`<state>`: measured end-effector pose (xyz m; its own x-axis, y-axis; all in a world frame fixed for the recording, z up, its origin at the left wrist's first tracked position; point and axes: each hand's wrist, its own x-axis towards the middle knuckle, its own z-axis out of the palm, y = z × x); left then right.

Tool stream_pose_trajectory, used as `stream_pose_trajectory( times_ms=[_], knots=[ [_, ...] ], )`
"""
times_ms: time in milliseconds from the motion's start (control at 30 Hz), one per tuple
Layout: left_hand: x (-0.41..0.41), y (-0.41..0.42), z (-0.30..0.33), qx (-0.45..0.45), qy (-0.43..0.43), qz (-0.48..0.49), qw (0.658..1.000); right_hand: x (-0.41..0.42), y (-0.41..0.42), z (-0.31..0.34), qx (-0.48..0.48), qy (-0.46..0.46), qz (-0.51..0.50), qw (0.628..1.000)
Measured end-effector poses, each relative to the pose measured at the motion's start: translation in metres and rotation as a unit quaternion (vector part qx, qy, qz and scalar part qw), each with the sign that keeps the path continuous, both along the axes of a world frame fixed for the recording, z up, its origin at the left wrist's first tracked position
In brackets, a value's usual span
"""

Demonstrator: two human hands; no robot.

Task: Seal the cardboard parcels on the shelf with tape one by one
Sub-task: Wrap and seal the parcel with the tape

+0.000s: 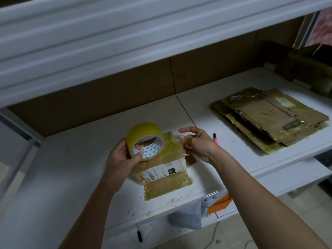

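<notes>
Head view: the left hand [122,155] grips the tape roll [145,141] just above the parcel [165,169] lying on the shelf [80,159]. The right hand [195,142] pinches what looks like the clear tape end beside it, likely stretching a strip to lay across. A flat cardboard stack [269,119] waits well apart.

Pink-and-black pen [216,139] on shelf; orange object [220,203] below.
</notes>
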<state>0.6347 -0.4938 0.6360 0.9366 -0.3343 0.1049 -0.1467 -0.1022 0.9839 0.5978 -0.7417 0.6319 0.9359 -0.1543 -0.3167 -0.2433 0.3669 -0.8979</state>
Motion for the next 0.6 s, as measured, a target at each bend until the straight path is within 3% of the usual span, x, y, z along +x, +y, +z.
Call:
stream_pose_trajectory(
  times_ms=[233,367,500,600],
  knots=[
    [0.001,-0.002,-0.004,0.032,0.004,0.012,0.999,-0.001,0.013,-0.024,-0.096,-0.018,-0.028,0.995],
    [0.001,-0.003,-0.004,0.044,0.004,0.020,0.999,-0.003,0.017,-0.033,-0.211,-0.028,-0.038,0.976],
    [0.001,-0.003,-0.003,0.050,0.003,0.022,0.998,-0.013,0.014,-0.027,-0.201,-0.078,-0.069,0.974],
    [-0.001,-0.004,-0.003,0.052,-0.002,0.023,0.998,-0.031,0.026,-0.027,-0.221,-0.105,0.034,0.969]
  ],
)
